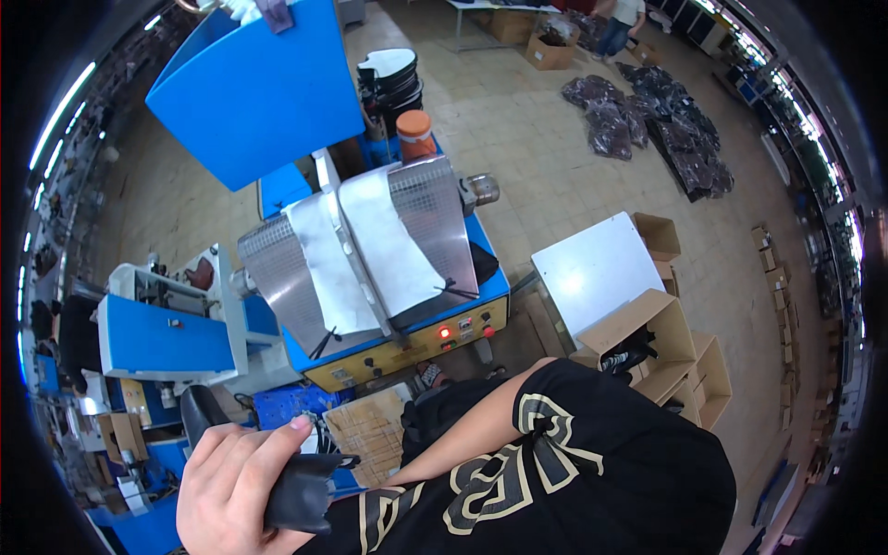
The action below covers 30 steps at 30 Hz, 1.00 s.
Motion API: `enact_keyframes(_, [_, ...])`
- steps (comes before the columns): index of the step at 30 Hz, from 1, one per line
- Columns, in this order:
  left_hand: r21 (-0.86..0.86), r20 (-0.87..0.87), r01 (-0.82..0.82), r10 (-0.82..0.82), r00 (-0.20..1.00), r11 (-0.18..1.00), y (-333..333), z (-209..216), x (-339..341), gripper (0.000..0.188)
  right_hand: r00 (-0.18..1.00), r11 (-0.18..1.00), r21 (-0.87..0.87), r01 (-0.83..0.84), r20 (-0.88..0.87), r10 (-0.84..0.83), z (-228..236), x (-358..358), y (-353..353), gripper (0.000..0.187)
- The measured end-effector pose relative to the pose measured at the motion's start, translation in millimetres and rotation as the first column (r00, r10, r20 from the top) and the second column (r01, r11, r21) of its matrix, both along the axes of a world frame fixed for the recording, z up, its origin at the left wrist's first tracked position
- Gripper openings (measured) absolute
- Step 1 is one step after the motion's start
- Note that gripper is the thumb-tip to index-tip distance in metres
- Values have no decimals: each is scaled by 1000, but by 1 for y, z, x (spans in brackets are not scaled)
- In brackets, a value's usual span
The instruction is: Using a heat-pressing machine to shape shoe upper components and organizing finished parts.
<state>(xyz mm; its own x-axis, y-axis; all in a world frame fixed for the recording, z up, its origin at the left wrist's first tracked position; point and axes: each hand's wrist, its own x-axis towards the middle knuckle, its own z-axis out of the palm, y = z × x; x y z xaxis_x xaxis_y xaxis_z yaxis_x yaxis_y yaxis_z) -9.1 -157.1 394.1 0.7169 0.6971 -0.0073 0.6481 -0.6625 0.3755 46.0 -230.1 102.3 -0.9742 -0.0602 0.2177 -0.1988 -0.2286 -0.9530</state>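
Note:
My left hand [231,490] is at the lower left with its fingers curled round a black shoe upper [305,495]. The upper looks like leather, bends into a curve and has a jagged edge facing right. Just beyond my fingers a smooth black rounded shape [202,412] shows; whether it belongs to the upper I cannot tell. My right forearm [472,430] runs down and left from a black sleeve. Its hand is hidden behind my other sleeve and the upper.
Ahead stands a blue and yellow machine [407,350] with a curved metal top [430,203], white cloths [388,240] and a lit red lamp [444,333]. A white table [597,268] and open cardboard boxes [661,328] are right. A person [618,28] stands far back, near bagged bundles [684,129].

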Motion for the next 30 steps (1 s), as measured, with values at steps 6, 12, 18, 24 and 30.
enact_keyframes(6, [-85,-31,-66,64,997,994,15,-2,-13,64,997,998,20,-65,-43,66,-7,-11,20,52])
enact_keyframes(12, [-305,363,-164,274,891,938,46,-97,-12,65,961,969,244,-27,274,-42,25,74,103,53])
enact_keyframes(18, [-631,544,-281,670,505,724,27,-198,28,48,618,714,493,496,377,-690,-17,178,114,75])
enact_keyframes(24, [-716,593,-244,755,282,654,18,-234,74,43,219,319,359,877,291,-931,16,201,92,54])
enact_keyframes(30, [-768,566,-139,765,308,624,46,-226,66,29,26,122,356,926,263,-964,31,209,102,35])
